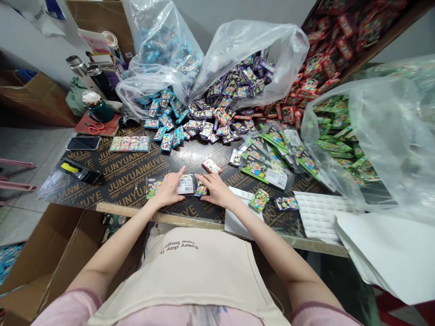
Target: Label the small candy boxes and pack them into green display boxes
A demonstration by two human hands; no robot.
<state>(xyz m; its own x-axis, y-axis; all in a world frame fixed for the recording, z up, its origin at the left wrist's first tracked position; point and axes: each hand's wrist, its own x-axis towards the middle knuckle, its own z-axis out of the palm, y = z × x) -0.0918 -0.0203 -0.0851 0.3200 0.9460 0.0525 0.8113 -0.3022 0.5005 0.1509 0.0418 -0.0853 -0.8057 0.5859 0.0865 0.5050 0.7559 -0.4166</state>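
My left hand (168,188) lies across a flat clear-wrapped package (185,184) with a printed face and a white barcode label. Its thumb is at the near edge and its forefinger reaches past the far edge. Fingers and thumb of my right hand (214,188) close around a small purple candy packet (200,187), right beside the package's end. Whether the packet is inside the wrapper, I cannot tell. Just beyond my right hand is a red packet (212,166); a purple-and-white packet (235,157) lies farther right. Near my right forearm are a green packet (259,200) and another purple packet (286,203).
Plastic bags spill blue packets (166,108), purple packets (234,83) and green packets (340,131); red packets (316,72) heap behind. Green printed sleeves (265,172) lie right, near a white label sheet (322,213). At left are a phone (83,143), a tape dispenser (79,171) and scissors (94,128).
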